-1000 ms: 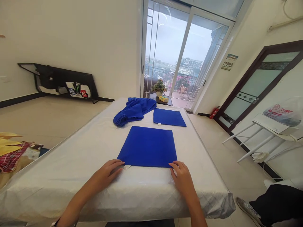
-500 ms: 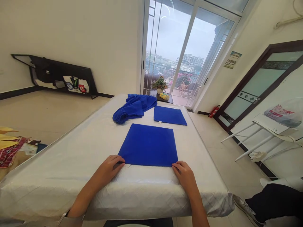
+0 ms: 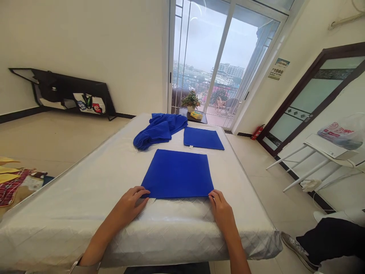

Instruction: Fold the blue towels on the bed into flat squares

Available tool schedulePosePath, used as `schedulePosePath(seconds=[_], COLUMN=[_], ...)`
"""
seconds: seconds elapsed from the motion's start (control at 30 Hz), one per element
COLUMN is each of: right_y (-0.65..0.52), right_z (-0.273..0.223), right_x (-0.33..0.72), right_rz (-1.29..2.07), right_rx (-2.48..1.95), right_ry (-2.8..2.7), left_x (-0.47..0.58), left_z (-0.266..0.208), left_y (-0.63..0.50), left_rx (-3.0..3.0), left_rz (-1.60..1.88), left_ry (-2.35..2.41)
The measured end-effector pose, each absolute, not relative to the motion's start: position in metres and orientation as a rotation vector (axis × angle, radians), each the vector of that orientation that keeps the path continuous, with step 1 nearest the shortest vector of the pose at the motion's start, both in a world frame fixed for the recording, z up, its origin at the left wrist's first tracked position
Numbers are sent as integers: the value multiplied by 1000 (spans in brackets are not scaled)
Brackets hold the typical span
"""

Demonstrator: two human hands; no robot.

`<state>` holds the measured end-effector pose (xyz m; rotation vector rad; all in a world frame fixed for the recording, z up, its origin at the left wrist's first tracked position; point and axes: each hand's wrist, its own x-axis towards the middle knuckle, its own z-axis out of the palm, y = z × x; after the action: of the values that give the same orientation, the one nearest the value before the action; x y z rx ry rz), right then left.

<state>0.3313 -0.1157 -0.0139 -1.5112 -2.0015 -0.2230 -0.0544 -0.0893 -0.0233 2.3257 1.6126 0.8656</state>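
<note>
From the head camera, the two hands are well apart, and each pinches a near corner of a folded blue cloth (image 3: 178,175): the left hand (image 3: 131,201) the left corner, the right hand (image 3: 222,208) the right one. The cloth lies flat on the mattress (image 3: 94,198). A flowerpot (image 3: 191,109) holds a leafy plant (image 3: 191,99). A see-through plastic bag (image 3: 339,135) has something dark in it, too blurry to name. Red writing is on that bag; I can't read it. The poster (image 3: 278,69) has letters too small to read. The mattress has a shiny white cover and also carries another folded cloth (image 3: 203,138) and a blue heap (image 3: 162,131). Beyond are glass doors (image 3: 199,42).
</note>
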Motion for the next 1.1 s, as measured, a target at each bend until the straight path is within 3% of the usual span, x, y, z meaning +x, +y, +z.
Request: schedulePosePath(seconds=[0.3,0.6,0.83,1.1], right_y=[-120,-124,-126,-138], right_z=[-15,-11,-10,-4], right_x=[331,332,332,339], right_rz=[-331,-233,-249,-332], right_rx=[-1456,-1373,-1328,-1248], right_ry=[-1963,-1910,-1869,-1813], left_x=[-46,-30,-47,-57], left_z=[-12,-12,-19,3], left_y=[-94,-96,-98,-109], left_rx=[2425,2617,2719,2922], left_rz=[630,669,832,1089], left_ry=[1678,1799,1782,1805])
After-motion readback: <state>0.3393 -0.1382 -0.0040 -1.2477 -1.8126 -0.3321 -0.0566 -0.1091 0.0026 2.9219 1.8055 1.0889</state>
